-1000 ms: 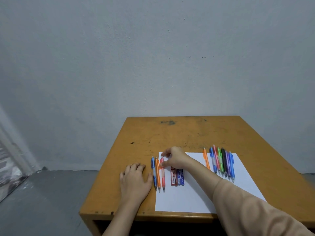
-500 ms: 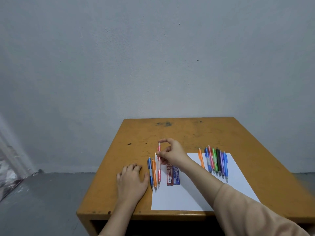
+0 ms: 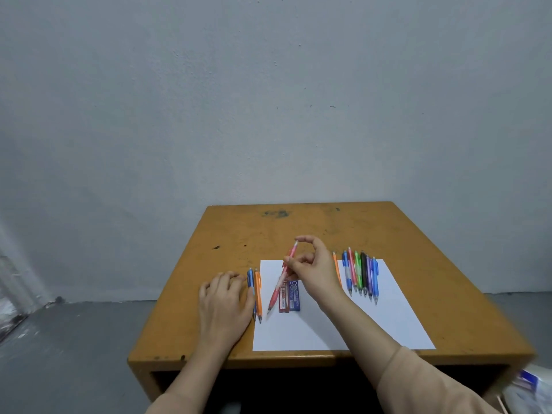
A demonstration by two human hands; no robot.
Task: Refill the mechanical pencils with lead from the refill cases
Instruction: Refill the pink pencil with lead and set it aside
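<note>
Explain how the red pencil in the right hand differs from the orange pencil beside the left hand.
Colour: the red pencil is red-pink, the orange pencil orange.
Hold: the right hand pinches the red pencil; no hand grips the orange pencil.
Pose: the red pencil slants across the paper; the orange pencil lies at the paper's left edge.
Both tips point toward the person.

A red pencil [image 3: 274, 294] is held tilted, tip down, beside the red refill case [image 3: 283, 300] and blue refill case [image 3: 294, 297]. A blue pencil [image 3: 250, 279] and orange pencil [image 3: 258, 297] are laid leftward, a row of pencils [image 3: 360, 273] rightward.
</note>
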